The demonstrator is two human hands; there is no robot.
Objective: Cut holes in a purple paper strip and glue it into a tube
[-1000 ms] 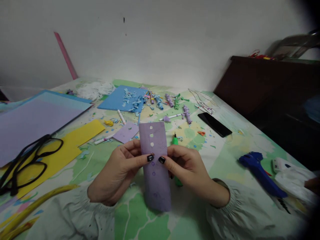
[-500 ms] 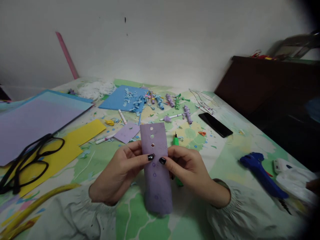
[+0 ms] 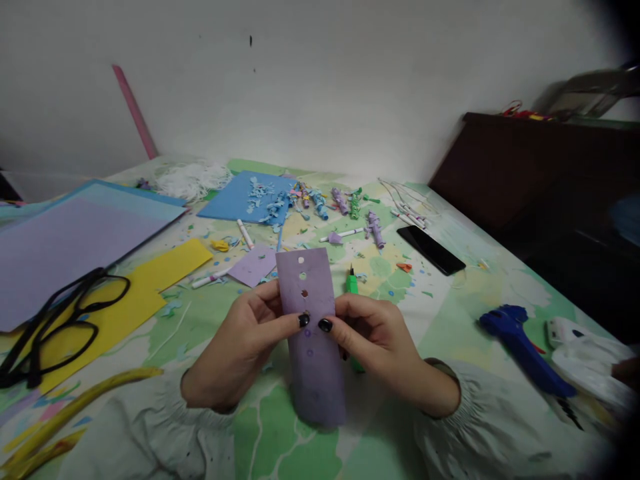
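Both my hands hold up a purple paper strip with a row of small punched holes down its middle. My left hand pinches its left edge, thumb on the front. My right hand pinches the right edge the same way, and a green tool sticks out from behind its fingers. The two thumbs nearly meet at the strip's middle.
On the green patterned table lie yellow paper, large purple and blue sheets, black glasses, markers, paper scraps, rolled paper pieces, a black phone and a blue glue gun. A dark cabinet stands right.
The strip has tilted and shifted slightly; my thumbs have slid a little lower on it. Nothing else on the table moved.
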